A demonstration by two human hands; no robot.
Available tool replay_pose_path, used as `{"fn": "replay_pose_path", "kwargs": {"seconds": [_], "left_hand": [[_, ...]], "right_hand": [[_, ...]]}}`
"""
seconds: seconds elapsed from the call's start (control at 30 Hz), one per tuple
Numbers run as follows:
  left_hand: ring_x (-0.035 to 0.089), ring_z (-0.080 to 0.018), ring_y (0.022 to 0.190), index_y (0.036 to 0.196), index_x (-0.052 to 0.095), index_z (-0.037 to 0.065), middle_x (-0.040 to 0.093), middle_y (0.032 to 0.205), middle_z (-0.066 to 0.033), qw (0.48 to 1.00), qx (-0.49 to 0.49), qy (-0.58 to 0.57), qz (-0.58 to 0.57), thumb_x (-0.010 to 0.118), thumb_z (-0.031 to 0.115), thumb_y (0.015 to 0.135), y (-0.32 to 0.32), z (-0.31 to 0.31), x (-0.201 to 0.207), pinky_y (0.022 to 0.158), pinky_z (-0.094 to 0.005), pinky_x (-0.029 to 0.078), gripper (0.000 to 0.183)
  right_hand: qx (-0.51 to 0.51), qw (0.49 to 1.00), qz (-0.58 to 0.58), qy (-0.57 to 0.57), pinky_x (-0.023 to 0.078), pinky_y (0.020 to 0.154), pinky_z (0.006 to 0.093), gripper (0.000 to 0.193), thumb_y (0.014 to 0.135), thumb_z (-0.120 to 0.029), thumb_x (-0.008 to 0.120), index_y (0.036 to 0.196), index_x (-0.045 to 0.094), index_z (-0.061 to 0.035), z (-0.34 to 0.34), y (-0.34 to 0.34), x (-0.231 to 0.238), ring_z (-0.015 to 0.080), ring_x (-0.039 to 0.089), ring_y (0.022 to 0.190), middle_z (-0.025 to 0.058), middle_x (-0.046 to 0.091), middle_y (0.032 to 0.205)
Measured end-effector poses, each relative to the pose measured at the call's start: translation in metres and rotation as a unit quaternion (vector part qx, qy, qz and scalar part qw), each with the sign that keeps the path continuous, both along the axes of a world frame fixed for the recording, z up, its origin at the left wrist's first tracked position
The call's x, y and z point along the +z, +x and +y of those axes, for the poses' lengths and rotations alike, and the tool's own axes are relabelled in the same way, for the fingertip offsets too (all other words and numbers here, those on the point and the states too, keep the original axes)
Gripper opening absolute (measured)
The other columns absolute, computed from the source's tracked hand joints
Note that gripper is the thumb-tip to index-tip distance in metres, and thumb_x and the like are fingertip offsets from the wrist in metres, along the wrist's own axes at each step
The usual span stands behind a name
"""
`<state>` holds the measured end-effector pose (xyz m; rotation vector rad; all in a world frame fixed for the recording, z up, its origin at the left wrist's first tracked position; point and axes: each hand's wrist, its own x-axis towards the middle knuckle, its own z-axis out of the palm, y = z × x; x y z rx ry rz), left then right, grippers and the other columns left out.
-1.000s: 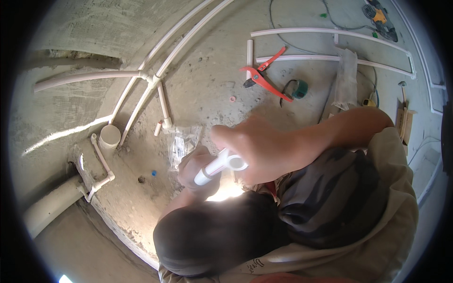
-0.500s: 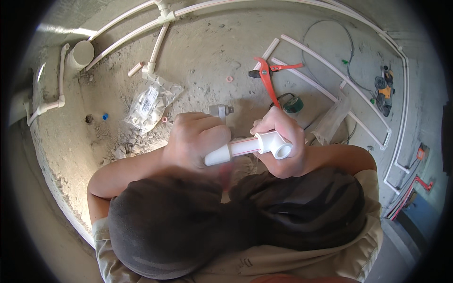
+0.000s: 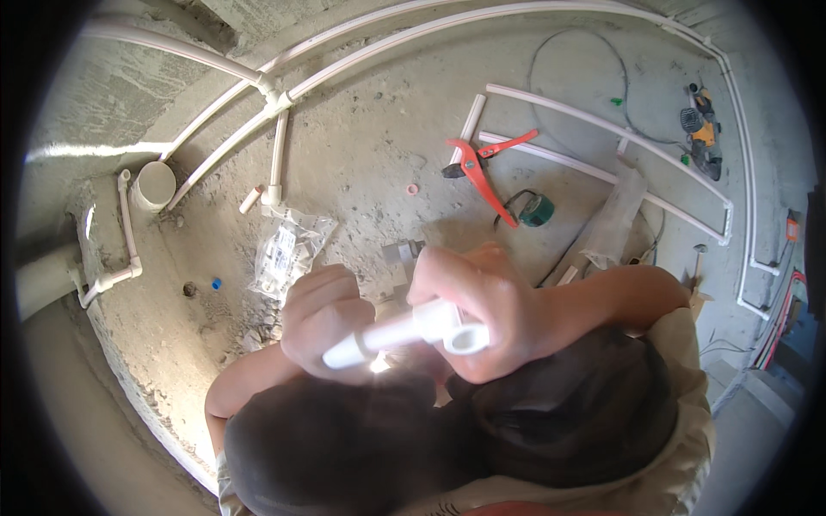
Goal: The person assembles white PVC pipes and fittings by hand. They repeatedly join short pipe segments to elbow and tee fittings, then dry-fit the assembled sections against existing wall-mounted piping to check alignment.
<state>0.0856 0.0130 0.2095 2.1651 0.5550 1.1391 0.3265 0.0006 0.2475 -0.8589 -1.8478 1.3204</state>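
Both of my hands are raised above my knees, holding a short white plastic pipe point(image 3: 394, 334) with a fitting on each end. My left hand point(image 3: 325, 310) is closed round the white sleeve-like fitting point(image 3: 348, 351) at the left end. The fingers of my right hand point(image 3: 483, 297) wrap the white elbow-like fitting point(image 3: 467, 339) at the right end, its round opening facing me. My palm may hide another branch of it. Motion blurs the pipe. Just beyond my hands, partly covered, is a grey metal block point(image 3: 401, 252).
On the concrete floor lie a red-handled pipe cutter point(image 3: 483, 185), a green round object point(image 3: 537, 211), a clear bag of white fittings point(image 3: 288, 249) and long white pipes point(image 3: 594, 125). A yellow-black power tool point(image 3: 704, 133) is at the far right. Joined pipes point(image 3: 361, 73) run along the wall.
Both hands have moved down and to the left with the pipe still between them. My view has tilted up and shows more of the wall. Both hands keep hold of the fittings.
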Motion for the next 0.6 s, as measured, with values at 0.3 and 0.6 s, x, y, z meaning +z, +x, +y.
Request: {"fn": "replay_pose_path", "kwargs": {"seconds": [0.3,0.6], "left_hand": [[0.048,-0.0207,0.046,0.085,0.064,-0.005,0.051,0.062,-0.0059,0.999,0.016,0.044,-0.019,0.074,0.006,0.079,-0.006,-0.006,0.005,0.043,-0.0349,0.034,0.016],[0.061,-0.0134,0.075,0.115,0.064,0.001,0.062,0.087,-0.0037,0.902,0.265,-0.325,0.102,0.085,0.011,0.089,0.043,0.004,0.015,0.067,-0.0284,0.048,0.035]], "right_hand": [[0.039,0.995,0.048,0.081,0.045,0.048,0.0378,0.038,0.061,-0.002,0.078,0.094,0.059,-0.0025,0.003,-0.004,0.009,0.0293,0.059,0.056,0.0076,0.057,0.073],[0.019,0.872,0.378,-0.310,0.057,0.071,0.0334,0.060,0.111,-0.032,0.060,0.160,0.038,-0.0049,0.067,0.007,-0.067,0.0155,0.063,0.086,0.0113,0.062,0.116]]}}
